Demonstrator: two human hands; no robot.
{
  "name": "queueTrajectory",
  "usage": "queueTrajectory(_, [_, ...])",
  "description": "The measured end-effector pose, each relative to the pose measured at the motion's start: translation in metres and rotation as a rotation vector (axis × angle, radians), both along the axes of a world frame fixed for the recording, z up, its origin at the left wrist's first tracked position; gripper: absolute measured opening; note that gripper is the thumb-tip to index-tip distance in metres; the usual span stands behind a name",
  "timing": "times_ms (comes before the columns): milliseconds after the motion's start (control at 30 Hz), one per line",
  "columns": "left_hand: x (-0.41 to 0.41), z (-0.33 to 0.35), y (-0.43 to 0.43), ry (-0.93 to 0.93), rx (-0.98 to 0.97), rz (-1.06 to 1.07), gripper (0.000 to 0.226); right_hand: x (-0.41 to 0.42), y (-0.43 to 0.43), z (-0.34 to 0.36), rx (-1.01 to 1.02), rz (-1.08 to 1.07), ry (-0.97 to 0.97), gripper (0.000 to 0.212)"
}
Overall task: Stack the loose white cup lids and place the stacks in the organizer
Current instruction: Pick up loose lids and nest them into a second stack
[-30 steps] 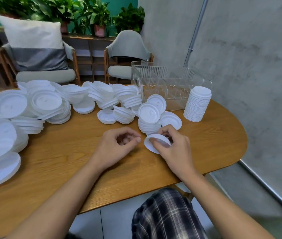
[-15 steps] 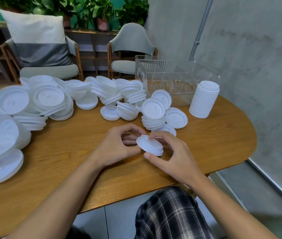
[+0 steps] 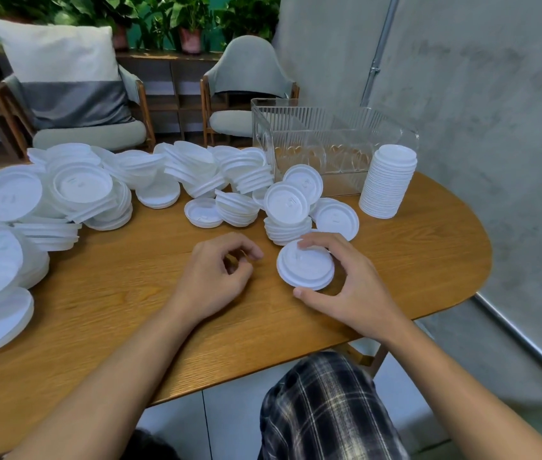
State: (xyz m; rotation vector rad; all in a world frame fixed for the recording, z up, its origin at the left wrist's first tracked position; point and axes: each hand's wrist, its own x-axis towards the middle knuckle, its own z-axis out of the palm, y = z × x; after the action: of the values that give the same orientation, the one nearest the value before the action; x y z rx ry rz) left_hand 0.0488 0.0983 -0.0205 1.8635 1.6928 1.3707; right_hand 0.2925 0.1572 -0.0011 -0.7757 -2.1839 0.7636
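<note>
White cup lid (image 3: 305,265): rim grasped by your right hand (image 3: 352,287). Your left hand (image 3: 213,277) sits with fingers curled, holding nothing.

Left hand (image 3: 216,277), fingers curled, empty; beside it, right hand (image 3: 354,283) grips round white plastic lids (image 3: 306,265) by the rim.
</note>
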Motion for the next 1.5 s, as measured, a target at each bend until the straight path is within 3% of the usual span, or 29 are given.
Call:
queueTrajectory(233, [0.021, 0.001, 0.015, 0.323, 0.137, -0.101, 0.018, 0.034, 0.015, -0.009, 0.042, -0.111, -0.019, 0.051])
queueTrajectory(367, [0.036, 0.000, 0.029, 0.453, 0.161, -0.134, 0.030, 0.049, 0.023, -0.012, 0.046, -0.154, -0.030, 0.049])
queueTrajectory(467, [0.041, -0.003, 0.040, 0.504, 0.155, -0.132, 0.035, 0.051, 0.024, -0.013, 0.029, -0.151, -0.033, 0.047])
queueTrajectory(567, [0.043, -0.004, 0.045, 0.516, 0.139, -0.125, 0.026, 0.050, 0.024, -0.016, 0.024, -0.131, -0.010, 0.043])
queueTrajectory(700, [0.037, -0.006, 0.034, 0.402, 0.104, -0.111, 0.019, 0.050, 0.025, -0.017, -0.011, -0.157, 0.028, 0.045])
queueTrajectory(833, [0.022, -0.002, 0.018, 0.263, 0.063, -0.102, 0.022, 0.043, 0.023, -0.019, 0.002, -0.155, -0.067, 0.046])
queueTrajectory(1067, [0.003, 0.014, 0.005, 0.168, 0.136, 0.092, 0.015, 0.021, 0.023, -0.013, 0.032, -0.086, -0.210, 0.051])
queueTrajectory(1167, [-0.008, 0.018, 0.003, 0.026, 0.101, 0.167, 0.027, 0.009, 0.027, -0.011, 0.015, -0.083, -0.220, 0.053])
queueTrajectory(1400, [-0.021, 0.021, 0.003, -0.357, -0.079, -0.004, 0.029, -0.014, 0.022, -0.013, 0.007, -0.010, -0.215, 0.056])
queueTrajectory(1500, [-0.021, 0.018, 0.005, -0.411, -0.163, -0.093, 0.030, -0.014, 0.018, -0.013, 0.005, 0.018, -0.200, 0.059])
